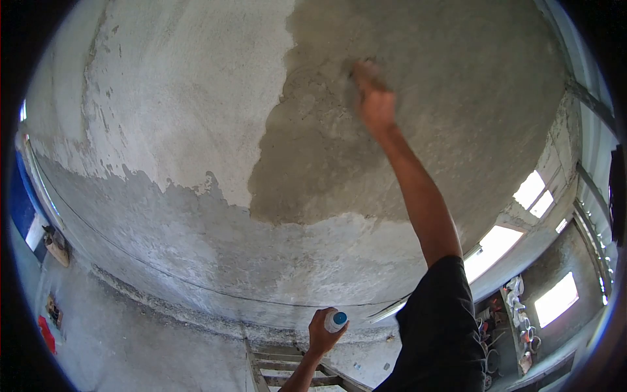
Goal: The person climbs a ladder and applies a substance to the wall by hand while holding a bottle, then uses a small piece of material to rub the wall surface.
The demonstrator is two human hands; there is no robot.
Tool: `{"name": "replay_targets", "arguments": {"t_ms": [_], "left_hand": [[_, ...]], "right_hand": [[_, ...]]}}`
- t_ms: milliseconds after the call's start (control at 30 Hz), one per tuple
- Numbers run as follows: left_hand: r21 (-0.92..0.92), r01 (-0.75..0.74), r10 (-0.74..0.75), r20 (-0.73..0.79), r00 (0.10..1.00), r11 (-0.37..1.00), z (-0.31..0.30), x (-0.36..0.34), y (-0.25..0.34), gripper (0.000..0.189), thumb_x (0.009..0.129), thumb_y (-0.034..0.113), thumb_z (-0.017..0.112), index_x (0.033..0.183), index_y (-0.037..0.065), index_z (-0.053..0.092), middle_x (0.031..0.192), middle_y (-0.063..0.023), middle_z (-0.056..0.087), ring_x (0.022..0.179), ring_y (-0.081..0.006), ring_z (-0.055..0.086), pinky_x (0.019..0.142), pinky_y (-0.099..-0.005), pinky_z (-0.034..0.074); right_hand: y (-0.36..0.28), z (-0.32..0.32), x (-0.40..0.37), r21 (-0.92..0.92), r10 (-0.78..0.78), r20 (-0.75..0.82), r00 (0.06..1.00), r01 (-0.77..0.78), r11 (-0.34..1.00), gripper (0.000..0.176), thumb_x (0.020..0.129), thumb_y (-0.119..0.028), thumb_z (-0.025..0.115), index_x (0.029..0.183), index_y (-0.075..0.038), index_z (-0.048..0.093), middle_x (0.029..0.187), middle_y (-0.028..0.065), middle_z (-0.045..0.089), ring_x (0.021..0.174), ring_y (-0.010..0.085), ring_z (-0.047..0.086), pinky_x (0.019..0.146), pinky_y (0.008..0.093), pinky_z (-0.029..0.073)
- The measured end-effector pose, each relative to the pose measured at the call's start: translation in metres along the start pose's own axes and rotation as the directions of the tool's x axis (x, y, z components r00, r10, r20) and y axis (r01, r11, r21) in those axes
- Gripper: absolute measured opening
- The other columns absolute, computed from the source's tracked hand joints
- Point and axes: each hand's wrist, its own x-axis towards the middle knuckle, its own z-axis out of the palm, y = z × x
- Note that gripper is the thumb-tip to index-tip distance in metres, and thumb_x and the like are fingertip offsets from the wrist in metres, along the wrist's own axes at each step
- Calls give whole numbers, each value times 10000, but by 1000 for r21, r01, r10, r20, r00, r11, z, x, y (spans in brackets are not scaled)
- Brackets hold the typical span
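My left hand [319, 336] is low in the head view, its fingers wrapped round a clear plastic bottle [334, 321] with a blue cap, held upright. My right hand [377, 104] is stretched up to the wall, smeared by motion. Its fingers look closed, and a thin dark edge shows beside them; what they hold I cannot make out. Around it lies a darker, damp-looking grey patch of plaster [326, 150] with an uneven edge. Left of that patch the wall coat [196, 85] is paler and drier.
Below my left hand stands a wooden ladder [281, 366]. A thin cable [196, 285] runs along the lower wall. Shelving with cluttered items [522, 320] and bright windows [556, 299] are at right. A sack-like object [57, 248] hangs at far left, above a red item [46, 334].
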Motion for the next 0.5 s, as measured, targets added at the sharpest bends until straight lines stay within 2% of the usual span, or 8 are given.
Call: {"name": "replay_targets", "arguments": {"t_ms": [67, 133, 200, 267, 300, 367, 433, 500], "left_hand": [[-1, 8, -8, 13, 1000, 1000, 1, -4, 2, 432, 657, 203, 827, 985, 54, 589, 926, -130, 615, 862, -297, 610, 763, -382, 499], [-19, -8, 8, -3, 1000, 1000, -1, -2, 4, 435, 655, 204, 827, 988, 54, 589, 930, -130, 618, 862, -299, 610, 764, -382, 500], [-21, 1, -1, 2, 1000, 1000, 0, -2, 4, 435, 655, 205, 827, 986, 54, 589, 933, -129, 619, 863, -300, 610, 764, -383, 500], [-18, 14, -14, 8, 1000, 1000, 0, -1, 3, 435, 654, 206, 828, 985, 54, 589, 936, -128, 619, 864, -302, 610, 765, -384, 500], [-12, 4, -4, 9, 1000, 1000, -1, -1, 2, 436, 653, 205, 828, 984, 55, 589, 933, -128, 619, 863, -301, 610, 764, -384, 500], [-8, -5, 5, 13, 1000, 1000, -1, 0, 1, 436, 652, 203, 829, 984, 56, 588, 930, -127, 619, 861, -300, 610, 764, -384, 500], [-14, -4, 4, 5, 1000, 1000, -1, 0, 1, 437, 650, 197, 830, 986, 57, 589, 926, -127, 617, 858, -299, 611, 762, -386, 500], [-24, -18, 18, 1, 1000, 1000, 4, 1, -2, 439, 648, 195, 831, 988, 56, 590, 924, -128, 616, 857, -300, 611, 761, -385, 500]], "right_hand": [[-24, -13, -18, 22, -119, 26, 992, 119, 993, 409, 775, 42, 584, 1176, -38, 589, 1140, 199, 621, 956, 291, 657, 779, 376, 555], [-36, -24, -20, 163, -32, 264, 964, -12, 987, 393, 785, 45, 578, 1170, -36, 593, 1114, 188, 636, 924, 288, 668, 761, 369, 558], [6, -20, -6, 14, -14, 99, 995, 13, 1000, 388, 794, 39, 577, 1176, -31, 589, 1081, 178, 651, 834, 281, 681, 715, 352, 561], [19, -54, 33, 119, 320, -43, 947, -313, 942, 456, 775, 50, 601, 1216, -69, 593, 1149, 147, 629, 919, 271, 672, 792, 335, 554], [38, -48, 34, 121, 323, -43, 945, -316, 941, 456, 775, 50, 601, 1216, -69, 593, 1149, 147, 629, 919, 271, 672, 792, 335, 554], [64, -33, 34, -50, 225, -283, 932, -248, 967, 455, 773, 47, 602, 1213, -67, 596, 1149, 145, 632, 865, 261, 686, 734, 322, 559], [32, -24, 8, 9, 281, -71, 957, -281, 960, 460, 771, 72, 582, 1210, -65, 594, 1163, 144, 624, 921, 276, 671, 784, 327, 550], [9, -3, -32, -20, -35, -41, 999, 34, 999, 501, 763, 103, 555, 1230, -77, 583, 1187, 139, 612, 980, 277, 653, 832, 334, 536]]}}
